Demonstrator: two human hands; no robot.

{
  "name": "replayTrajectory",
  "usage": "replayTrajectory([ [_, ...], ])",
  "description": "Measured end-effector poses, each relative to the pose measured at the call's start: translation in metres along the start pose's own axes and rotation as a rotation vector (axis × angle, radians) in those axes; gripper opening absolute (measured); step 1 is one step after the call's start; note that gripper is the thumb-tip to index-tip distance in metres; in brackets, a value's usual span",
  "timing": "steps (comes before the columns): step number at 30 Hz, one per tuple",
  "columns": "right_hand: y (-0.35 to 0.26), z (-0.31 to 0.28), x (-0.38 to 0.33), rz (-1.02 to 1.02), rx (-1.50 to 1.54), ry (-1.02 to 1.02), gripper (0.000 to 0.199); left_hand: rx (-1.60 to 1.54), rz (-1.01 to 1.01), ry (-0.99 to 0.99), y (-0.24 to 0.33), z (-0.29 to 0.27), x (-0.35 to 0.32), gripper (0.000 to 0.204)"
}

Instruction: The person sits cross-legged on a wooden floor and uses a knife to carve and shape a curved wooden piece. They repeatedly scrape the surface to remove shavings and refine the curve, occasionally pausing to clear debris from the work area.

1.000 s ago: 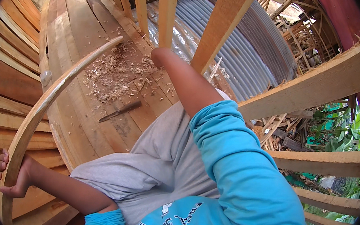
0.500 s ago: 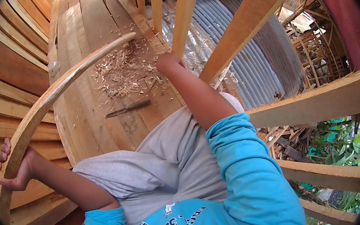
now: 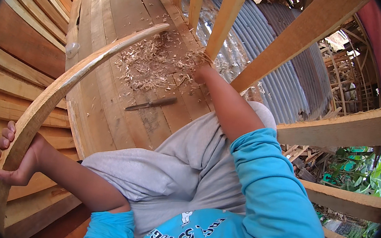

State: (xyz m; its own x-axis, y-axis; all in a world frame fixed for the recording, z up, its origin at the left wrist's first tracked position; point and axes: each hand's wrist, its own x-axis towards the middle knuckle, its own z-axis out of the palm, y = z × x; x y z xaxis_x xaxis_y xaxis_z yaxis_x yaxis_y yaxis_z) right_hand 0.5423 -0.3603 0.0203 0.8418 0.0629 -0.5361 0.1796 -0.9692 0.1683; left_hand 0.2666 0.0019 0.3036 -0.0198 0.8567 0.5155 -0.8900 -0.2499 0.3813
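My left hand [image 3: 21, 158] is wrapped round the lower part of a long curved wooden rib [image 3: 57, 92], thumb on the near side and fingertips showing beyond its far edge. The rib arcs up over the planks, with a pale streak along its side. At the end of my outstretched right arm, my right hand [image 3: 202, 72] is down by the planks, next to the foot of a wooden upright [image 3: 225, 22]. Its fingers are mostly hidden, so whether it holds anything does not show. Between my hands, a knife [image 3: 151, 104] lies on the plank floor [image 3: 101, 97].
Wood shavings [image 3: 147, 67] are heaped near the rib's far end. Stacked curved planks [image 3: 17, 73] rise on the left, with a small clear plastic item [image 3: 72, 49] beside them. Wooden beams [image 3: 340, 124] and corrugated metal sheets [image 3: 272, 62] stand on the right.
The view has swung, moving the scene rightward and up in the picture. My right hand has drawn slightly nearer over the planks. My left hand keeps its hold on the rib.
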Motion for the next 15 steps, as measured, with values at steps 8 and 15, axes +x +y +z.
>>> replayTrajectory([
  [8,0.010,-0.034,-0.004,0.070,0.847,-0.164,0.042,0.022,-0.015,-0.007,-0.001,0.000,-0.002,0.042],
  [15,0.022,-0.019,-0.016,-0.061,0.609,-0.544,0.060,0.031,-0.015,0.007,0.001,0.004,-0.003,0.043],
])
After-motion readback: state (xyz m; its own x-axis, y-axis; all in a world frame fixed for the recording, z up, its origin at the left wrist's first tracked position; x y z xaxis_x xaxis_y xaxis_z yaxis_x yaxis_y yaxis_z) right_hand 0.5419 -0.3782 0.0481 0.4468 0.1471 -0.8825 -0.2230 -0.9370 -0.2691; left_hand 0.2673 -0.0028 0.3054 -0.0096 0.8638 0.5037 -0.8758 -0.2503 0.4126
